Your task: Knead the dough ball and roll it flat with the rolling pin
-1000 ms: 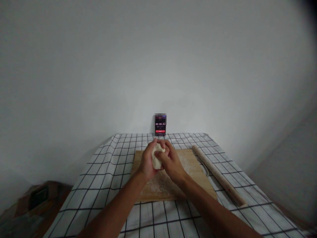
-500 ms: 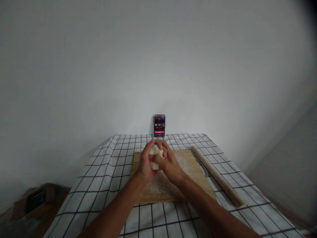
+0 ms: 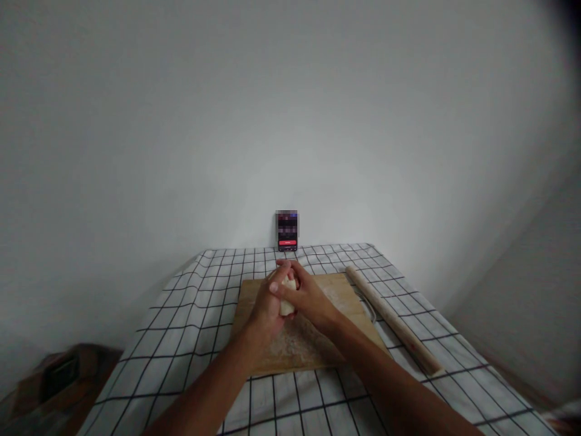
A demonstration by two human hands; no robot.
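Centre of the frame, and the dough [image 3: 287, 307] is being pressed between two palms above the middle of the board! On the left, it is cupped by the left hand [image 3: 267, 306], fingers curled in and closed around it, the tips partly hidden by the other hand. From the right, it is clasped by the right hand [image 3: 305, 298], thumb laid across the front, fingers bent over the far side and met there by the left ones. Most of the dough is covered; only a pale strip is left showing below the thumb.

Now around them, from the lower left: a brown box [image 3: 61, 378] is seen, dim and blurred. The lower frame is filled by a checked cloth [image 3: 181, 339]. On it is laid the wooden board [image 3: 338, 297], dusted with flour, its near corners crossed by the forearms. Above the hands, a phone [image 3: 287, 237] is propped against the wall [image 3: 290, 121], its upper screen pixelated. Right of the board, a pale looped object [image 3: 371, 310] is partly hidden beside a slanting rolling pin [image 3: 394, 321].
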